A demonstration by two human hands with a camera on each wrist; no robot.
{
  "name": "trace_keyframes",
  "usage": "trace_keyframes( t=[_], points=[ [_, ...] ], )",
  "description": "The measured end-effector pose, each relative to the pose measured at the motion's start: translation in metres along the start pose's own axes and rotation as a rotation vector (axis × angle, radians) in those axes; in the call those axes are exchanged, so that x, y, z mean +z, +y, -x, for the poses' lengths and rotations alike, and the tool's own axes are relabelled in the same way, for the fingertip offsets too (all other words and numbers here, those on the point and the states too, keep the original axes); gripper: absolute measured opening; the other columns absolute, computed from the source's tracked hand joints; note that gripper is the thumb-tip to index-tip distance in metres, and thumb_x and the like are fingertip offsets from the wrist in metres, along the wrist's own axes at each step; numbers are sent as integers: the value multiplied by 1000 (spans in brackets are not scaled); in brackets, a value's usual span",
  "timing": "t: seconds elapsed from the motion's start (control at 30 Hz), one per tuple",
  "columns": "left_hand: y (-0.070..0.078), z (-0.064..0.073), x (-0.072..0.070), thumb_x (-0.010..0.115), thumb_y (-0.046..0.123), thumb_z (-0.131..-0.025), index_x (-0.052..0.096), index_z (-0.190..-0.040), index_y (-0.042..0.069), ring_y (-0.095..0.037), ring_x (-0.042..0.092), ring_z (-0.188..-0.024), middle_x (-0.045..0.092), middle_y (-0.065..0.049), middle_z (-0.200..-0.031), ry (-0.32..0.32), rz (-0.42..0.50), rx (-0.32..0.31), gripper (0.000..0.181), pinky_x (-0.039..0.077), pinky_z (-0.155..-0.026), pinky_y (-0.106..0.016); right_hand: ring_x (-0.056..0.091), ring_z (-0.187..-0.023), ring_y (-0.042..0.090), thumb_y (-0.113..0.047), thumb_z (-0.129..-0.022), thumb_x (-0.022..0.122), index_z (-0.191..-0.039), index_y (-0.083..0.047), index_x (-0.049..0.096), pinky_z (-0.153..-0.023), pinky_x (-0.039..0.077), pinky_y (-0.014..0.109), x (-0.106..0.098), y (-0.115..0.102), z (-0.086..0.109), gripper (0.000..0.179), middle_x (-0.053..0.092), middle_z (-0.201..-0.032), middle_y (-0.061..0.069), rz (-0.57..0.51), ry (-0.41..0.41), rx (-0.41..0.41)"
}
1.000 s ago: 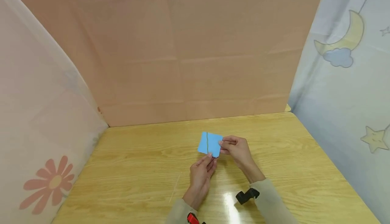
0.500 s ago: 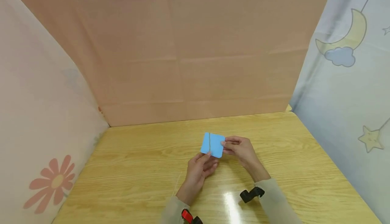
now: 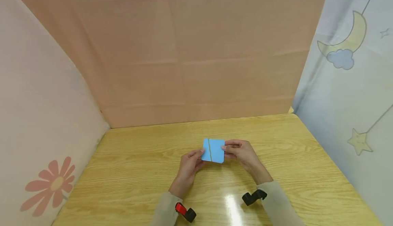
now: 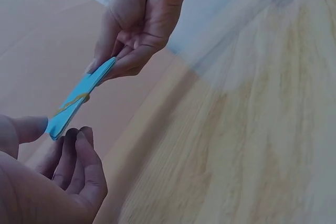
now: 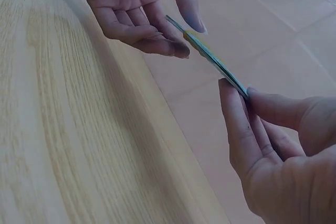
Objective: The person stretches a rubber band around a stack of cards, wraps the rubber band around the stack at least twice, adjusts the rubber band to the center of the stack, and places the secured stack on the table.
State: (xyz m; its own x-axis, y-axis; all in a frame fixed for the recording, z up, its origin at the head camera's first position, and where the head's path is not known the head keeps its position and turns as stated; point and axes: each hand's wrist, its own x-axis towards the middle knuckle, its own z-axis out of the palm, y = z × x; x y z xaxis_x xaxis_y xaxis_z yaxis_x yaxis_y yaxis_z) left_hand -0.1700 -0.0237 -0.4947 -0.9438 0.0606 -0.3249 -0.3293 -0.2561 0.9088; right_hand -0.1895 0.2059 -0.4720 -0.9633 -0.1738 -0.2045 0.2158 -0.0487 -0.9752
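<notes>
A small square stack of blue cards [image 3: 217, 151] with rounded corners is held up above the table. A yellowish-brown rubber band [image 3: 210, 150] runs across it, left of the middle. My right hand [image 3: 244, 153] pinches the right edge, thumb on top and fingers behind. At the left edge, my left hand [image 3: 188, 166] has its thumb on the top face and its fingers beneath. Edge-on in the right wrist view, the stack [image 5: 215, 61] shows thin layers between the two hands. In the left wrist view, the band [image 4: 71, 104] wraps its near part.
The wooden table [image 3: 122, 171] lies under both hands. A plain tan-pink cloth [image 3: 196, 55] hangs at its back edge. Patterned cloths with a flower [image 3: 55, 183] on the left and a moon [image 3: 353, 34] on the right flank it.
My left hand has moved from the lower edge of the stack round to its left edge. The right hand has kept its pinch, and the stack has turned slightly and come a little nearer.
</notes>
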Motion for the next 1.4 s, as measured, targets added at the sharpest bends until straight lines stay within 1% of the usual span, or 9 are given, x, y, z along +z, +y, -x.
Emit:
trace_keyframes(
  t=[0.23,0.43,0.53,0.67,0.77,0.9,1.13,1.27,1.4],
  points=[
    [2,-1,-5,75,30,-99,70,-129,-4,-9,70,-85,73,2,-102,-15,-38,3,45,59,-80,-25,76,-87,13,-2,-101,68,-135,15,58,-83,65,29,0,0,1,40,74,-97,2,-13,-24,9],
    [4,-7,-10,75,27,-99,71,-128,-4,-9,71,-82,75,1,-97,-41,-62,14,43,60,-75,-24,76,-87,12,-4,-102,68,-133,17,58,-83,65,28,0,0,-1,39,74,-98,2,-14,-58,-9],
    [3,-10,-13,76,24,-99,72,-127,-6,-9,72,-81,76,0,-99,-56,-70,19,41,61,-75,-24,76,-86,12,-5,-102,68,-130,16,60,-81,65,27,0,3,-2,36,73,-98,1,-9,-72,-8],
    [1,-14,-17,77,22,-98,72,-127,-5,-9,73,-85,77,-2,-102,-54,-82,22,40,62,-77,-24,75,-86,13,-5,-101,68,-129,15,61,-81,65,27,0,5,-3,35,73,-98,1,1,-79,-3],
    [-1,-16,-19,77,25,-98,73,-126,-4,-9,73,-85,79,-1,-101,-48,-94,23,40,62,-78,-24,75,-87,13,-6,-102,68,-128,15,61,-81,65,27,0,6,-4,35,72,-100,2,1,-81,-4],
    [-2,-15,-20,77,26,-98,74,-126,-3,-10,73,-85,79,0,-99,-52,-112,20,40,62,-79,-25,75,-88,13,-6,-102,68,-128,15,61,-81,64,26,-2,9,-5,35,72,-101,3,-8,-89,2],
    [-1,-15,-22,75,23,-99,75,-123,-3,-9,74,-82,79,2,-92,-91,-101,15,35,62,-74,-26,75,-89,12,-9,-103,67,-134,16,57,-83,64,26,-3,10,-4,41,72,-102,2,7,-123,-7],
    [-2,-15,-24,75,22,-99,73,-126,-4,-7,72,-78,77,4,-89,-103,-123,32,37,62,-73,-24,75,-90,13,-8,-103,66,-136,17,55,-84,64,27,-4,10,-4,43,72,-103,2,11,-136,-4],
    [-2,-17,-24,76,22,-99,75,-124,-4,-7,69,-76,73,4,-89,-117,-149,35,36,62,-74,-25,75,-90,14,-7,-103,66,-135,16,56,-83,65,28,-5,10,-5,41,73,-103,3,16,-128,4]
  ],
)
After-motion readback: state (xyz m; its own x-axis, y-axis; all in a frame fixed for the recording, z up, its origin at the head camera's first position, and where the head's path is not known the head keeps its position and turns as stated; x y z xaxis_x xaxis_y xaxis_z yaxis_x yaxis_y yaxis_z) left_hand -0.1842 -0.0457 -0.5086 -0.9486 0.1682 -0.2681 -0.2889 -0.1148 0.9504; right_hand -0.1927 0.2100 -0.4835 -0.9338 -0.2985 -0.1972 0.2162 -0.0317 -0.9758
